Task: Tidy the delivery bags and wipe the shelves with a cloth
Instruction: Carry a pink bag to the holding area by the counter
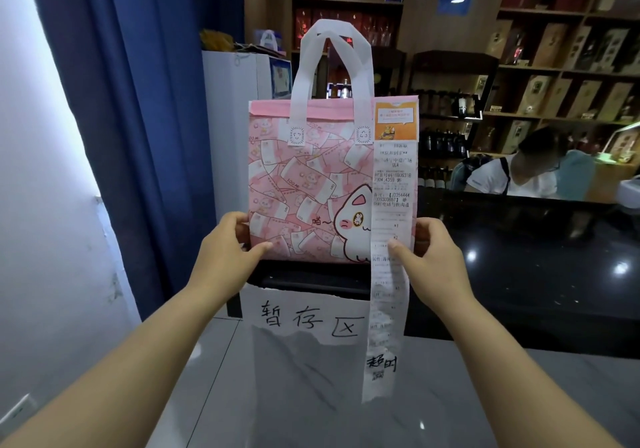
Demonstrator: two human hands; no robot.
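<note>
Now | my left hand [230, 243] and right hand [429, 253] each pinch the pink delivery bag [311, 184] by a lower corner, thumbs in front | bag upright at the black table [519, 274] edge above the handwritten sign [304, 316] | probably squared so the hanging receipt [391, 205] faces out.

Both hands, left hand [227, 252] and right hand [431, 257], pinch the lower corners of an upright pink delivery bag [311, 184] whose long receipt [388, 274] hangs past the dark surface [519, 257].

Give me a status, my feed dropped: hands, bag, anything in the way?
Left hand grips the bag at its lower left corner, right hand the lower right. Bag upright, handles up. Long receipt hangs down over the paper sign.
</note>
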